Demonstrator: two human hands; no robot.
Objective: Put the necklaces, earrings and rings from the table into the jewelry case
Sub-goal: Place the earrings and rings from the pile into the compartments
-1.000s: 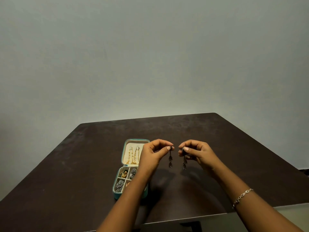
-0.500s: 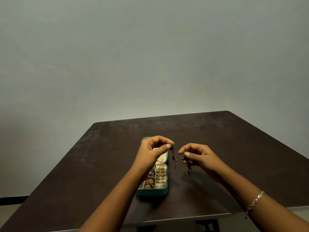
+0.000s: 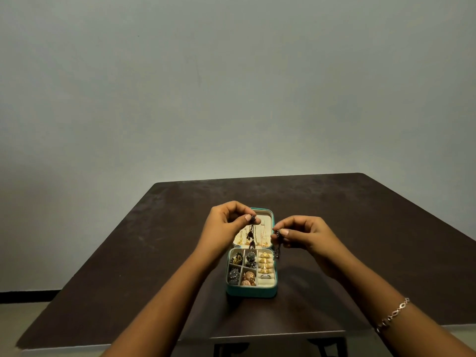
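An open teal jewelry case lies on the dark table. Its cream lid half holds gold chains. Its tray holds dark and rose-gold earrings in square cells and gold rings in a slot at the right. My left hand pinches a dark drop earring that hangs over the lid half. My right hand pinches a second dark drop earring, which dangles by the case's right edge.
The table's far edge meets a plain grey wall. A thin bracelet circles my right wrist. The table's near edge runs just under my forearms, with floor showing at the left.
Both hands have moved left over the case with the earrings, or the view has swung. The case now sits between my hands instead of left of them.
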